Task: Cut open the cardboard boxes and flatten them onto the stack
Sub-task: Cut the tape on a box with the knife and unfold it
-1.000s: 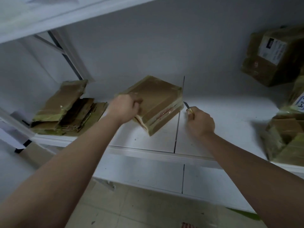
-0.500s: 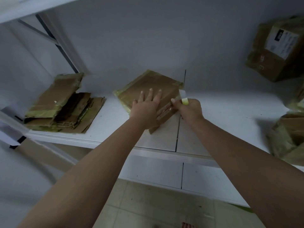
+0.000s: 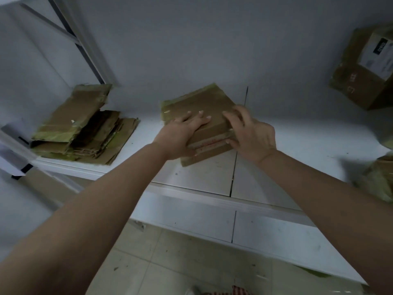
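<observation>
The right hand (image 3: 253, 135) is blurry at the fingers, so I cannot tell if it holds a tool. It hides the right corner of the box (image 3: 197, 107). The left hand (image 3: 180, 135) covers the box's near left side. At the upper right of the frame, a big box (image 3: 361, 81) is cut off by the edge, and its label (image 3: 376, 58) is too blurry to read. At the right edge, more boxes (image 3: 378, 182) are cut off and blurry. In the stack (image 3: 85, 133) at the left, the lower sheets are hidden under the top ones. At the bottom edge, something red and white (image 3: 240, 291) is cut off.
</observation>
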{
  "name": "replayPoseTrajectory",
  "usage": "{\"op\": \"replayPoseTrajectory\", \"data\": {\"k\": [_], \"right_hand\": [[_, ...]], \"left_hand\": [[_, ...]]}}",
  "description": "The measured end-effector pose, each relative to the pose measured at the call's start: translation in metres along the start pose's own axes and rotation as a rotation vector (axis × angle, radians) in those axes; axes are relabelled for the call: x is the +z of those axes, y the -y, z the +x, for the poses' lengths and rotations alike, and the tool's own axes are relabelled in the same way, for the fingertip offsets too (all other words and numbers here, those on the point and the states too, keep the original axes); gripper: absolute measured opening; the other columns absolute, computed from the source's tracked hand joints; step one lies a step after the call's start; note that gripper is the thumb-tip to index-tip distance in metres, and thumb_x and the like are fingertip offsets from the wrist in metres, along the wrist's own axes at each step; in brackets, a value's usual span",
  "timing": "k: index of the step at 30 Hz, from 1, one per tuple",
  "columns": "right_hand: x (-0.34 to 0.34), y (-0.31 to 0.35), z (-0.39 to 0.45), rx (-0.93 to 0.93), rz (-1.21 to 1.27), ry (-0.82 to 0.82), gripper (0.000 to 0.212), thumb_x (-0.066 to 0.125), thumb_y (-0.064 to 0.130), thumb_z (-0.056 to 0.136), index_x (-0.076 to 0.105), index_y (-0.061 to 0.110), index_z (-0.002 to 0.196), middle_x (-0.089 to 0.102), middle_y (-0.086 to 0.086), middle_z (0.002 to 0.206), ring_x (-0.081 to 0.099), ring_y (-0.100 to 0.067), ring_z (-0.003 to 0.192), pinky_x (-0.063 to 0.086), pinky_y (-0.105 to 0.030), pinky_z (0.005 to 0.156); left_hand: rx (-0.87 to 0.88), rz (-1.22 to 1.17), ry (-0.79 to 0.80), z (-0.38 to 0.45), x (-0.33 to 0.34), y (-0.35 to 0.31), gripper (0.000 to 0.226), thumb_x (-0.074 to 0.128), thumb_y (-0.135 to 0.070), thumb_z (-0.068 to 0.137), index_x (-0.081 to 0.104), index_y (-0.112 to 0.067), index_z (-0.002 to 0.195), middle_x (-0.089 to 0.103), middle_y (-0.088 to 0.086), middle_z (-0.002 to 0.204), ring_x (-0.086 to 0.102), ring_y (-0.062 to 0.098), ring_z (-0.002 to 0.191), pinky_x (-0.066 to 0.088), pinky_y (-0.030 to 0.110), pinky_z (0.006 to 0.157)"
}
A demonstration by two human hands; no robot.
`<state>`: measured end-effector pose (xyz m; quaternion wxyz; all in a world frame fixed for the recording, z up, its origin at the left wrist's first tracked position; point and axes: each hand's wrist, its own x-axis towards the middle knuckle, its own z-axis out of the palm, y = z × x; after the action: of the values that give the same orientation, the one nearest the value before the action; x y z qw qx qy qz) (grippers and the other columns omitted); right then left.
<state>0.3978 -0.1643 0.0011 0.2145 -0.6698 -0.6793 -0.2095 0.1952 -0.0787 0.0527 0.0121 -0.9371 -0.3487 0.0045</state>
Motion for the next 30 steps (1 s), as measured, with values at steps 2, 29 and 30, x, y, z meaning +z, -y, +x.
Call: {"op": "replayPoseTrajectory", "data": {"k": [2, 29, 30], "right_hand": [[0.003, -0.001, 0.004, -0.118, -0.069, -0.013, 0.069, 0.079, 0.032, 0.064, 0.054, 0.012, 0.126, 0.055, -0.012, 0.127, 0.061, -0.026, 0.058, 0.037, -0.022, 0.044], [0.005, 0.009, 0.030, -0.294, -0.231, -0.111, 0.060, 0.063, 0.028, 0.059, 0.055, 0.005, 0.113, 0.066, -0.012, 0.112, 0.048, -0.020, 0.035, 0.026, -0.018, 0.044], [-0.001, 0.012, 0.034, -0.282, -0.212, -0.102, 0.059, 0.063, 0.027, 0.058, 0.052, 0.006, 0.112, 0.066, -0.011, 0.112, 0.048, -0.020, 0.034, 0.027, -0.018, 0.043]], "left_hand": [[0.020, -0.017, -0.006, -0.001, 0.001, 0.007, 0.102, 0.079, -0.037, 0.073, 0.015, -0.036, 0.151, 0.015, -0.007, 0.161, 0.015, 0.023, 0.147, 0.034, 0.045, 0.111], [0.056, -0.072, -0.022, 0.011, -0.022, 0.023, 0.098, 0.082, -0.054, 0.064, 0.033, -0.031, 0.145, 0.040, -0.004, 0.150, 0.045, 0.024, 0.129, 0.042, 0.036, 0.098], [0.054, -0.057, -0.048, 0.011, -0.028, 0.024, 0.089, 0.079, -0.052, 0.069, 0.037, -0.029, 0.144, 0.046, -0.001, 0.145, 0.047, 0.026, 0.125, 0.044, 0.036, 0.095]]}}
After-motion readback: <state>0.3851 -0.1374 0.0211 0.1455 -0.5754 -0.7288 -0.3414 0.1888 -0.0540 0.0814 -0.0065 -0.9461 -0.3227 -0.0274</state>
